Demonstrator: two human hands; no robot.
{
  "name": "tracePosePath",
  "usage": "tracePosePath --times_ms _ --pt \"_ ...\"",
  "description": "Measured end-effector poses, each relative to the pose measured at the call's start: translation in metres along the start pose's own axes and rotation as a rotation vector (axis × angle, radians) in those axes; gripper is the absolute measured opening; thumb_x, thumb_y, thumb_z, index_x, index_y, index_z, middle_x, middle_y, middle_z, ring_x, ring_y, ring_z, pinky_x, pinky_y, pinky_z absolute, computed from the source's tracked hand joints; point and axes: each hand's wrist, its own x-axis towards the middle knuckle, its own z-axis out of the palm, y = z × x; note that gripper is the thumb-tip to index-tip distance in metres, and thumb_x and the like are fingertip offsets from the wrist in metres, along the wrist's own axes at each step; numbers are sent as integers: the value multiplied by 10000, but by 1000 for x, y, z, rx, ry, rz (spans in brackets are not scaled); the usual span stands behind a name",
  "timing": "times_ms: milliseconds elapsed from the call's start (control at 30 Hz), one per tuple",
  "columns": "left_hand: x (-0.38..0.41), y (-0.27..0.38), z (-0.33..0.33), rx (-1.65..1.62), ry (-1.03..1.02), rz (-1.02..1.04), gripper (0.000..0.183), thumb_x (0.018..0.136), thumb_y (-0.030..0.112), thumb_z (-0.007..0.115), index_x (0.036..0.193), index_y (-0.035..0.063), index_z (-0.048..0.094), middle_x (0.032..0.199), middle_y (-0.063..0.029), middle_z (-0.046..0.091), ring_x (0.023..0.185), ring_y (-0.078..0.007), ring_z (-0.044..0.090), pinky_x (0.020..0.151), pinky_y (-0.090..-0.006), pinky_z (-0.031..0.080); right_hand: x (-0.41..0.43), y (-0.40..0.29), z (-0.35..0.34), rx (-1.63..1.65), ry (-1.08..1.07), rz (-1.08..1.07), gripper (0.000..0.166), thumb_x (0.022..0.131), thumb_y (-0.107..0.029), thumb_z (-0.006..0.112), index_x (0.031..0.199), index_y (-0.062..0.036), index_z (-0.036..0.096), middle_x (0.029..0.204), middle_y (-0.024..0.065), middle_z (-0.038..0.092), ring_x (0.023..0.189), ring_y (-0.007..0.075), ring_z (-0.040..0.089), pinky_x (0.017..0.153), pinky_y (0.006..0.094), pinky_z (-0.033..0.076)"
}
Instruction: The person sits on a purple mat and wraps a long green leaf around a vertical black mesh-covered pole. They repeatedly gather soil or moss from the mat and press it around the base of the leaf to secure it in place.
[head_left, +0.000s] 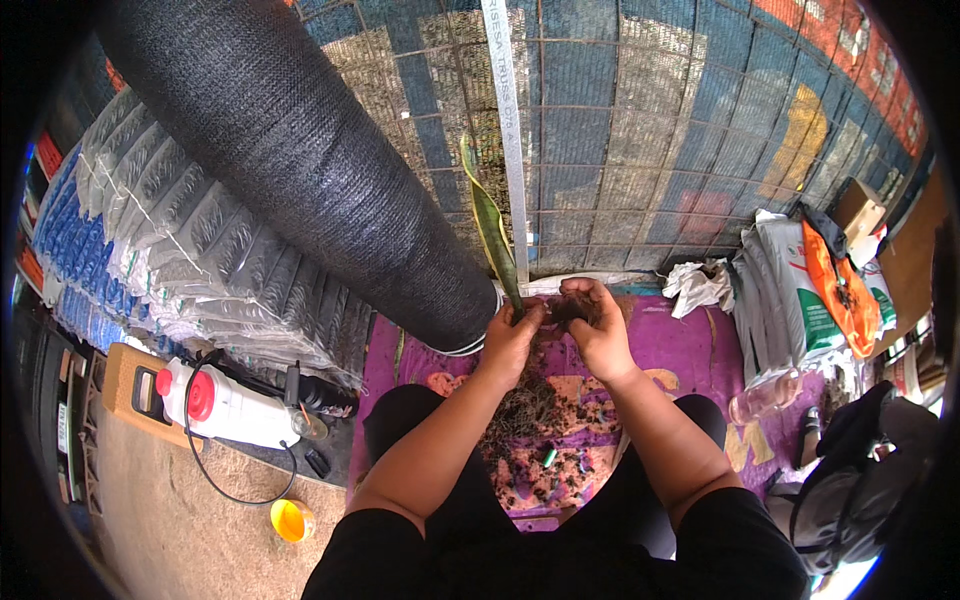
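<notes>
My left hand (507, 343) pinches the base of a single upright snake plant leaf (489, 221), green with yellow margins. Close beside it, my right hand (606, 346) curls around a dark clump of soil (571, 310). Dirt marks the fingers of both hands. Whether roots run from the leaf into the clump is hidden by the fingers. Below my wrists, a heap of fibrous roots and loose soil (525, 411) lies on a purple printed mat (660, 330) between my knees. A small green-and-white piece (550, 457) rests among the crumbs.
A big roll of black netting (322, 157) leans at the left, near stacked plastic-wrapped packs (187, 217). A white sprayer tank (232, 405) and yellow cup (292, 520) sit lower left. At right are filled sacks (780, 292), a clear bottle (765, 397) and a black backpack (862, 472).
</notes>
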Motion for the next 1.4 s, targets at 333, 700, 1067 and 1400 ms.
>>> tracePosePath --times_ms 333,700,1067,1400 --pt "-5 20 -7 50 107 -88 215 874 232 563 954 38 516 793 13 502 702 -74 460 613 -236 382 -3 -26 8 261 -80 238 324 775 103 481 1081 -2 489 1004 70 545 910 130 529 759 254 455" --pt "3 -8 -9 -67 148 -55 562 898 486 418 1139 -18 484 1107 -72 505 1005 -156 444 872 -297 343 -8 -1 12 359 -107 350 289 773 77 567 1043 -8 511 963 50 555 861 123 531 761 256 449" --pt "-1 -3 -12 35 83 -105 539 914 499 340 1051 30 570 940 -70 586 802 -158 558 696 -296 463 -11 2 16 271 -175 223 273 771 52 601 1024 -23 528 982 41 553 814 107 527 702 246 454" --pt "-4 17 -15 -292 67 -313 516 894 482 438 1044 3 559 937 -36 562 810 -106 472 745 -286 389 -11 -7 20 203 -200 165 304 754 128 563 1022 -9 521 981 19 544 909 90 504 801 249 431"
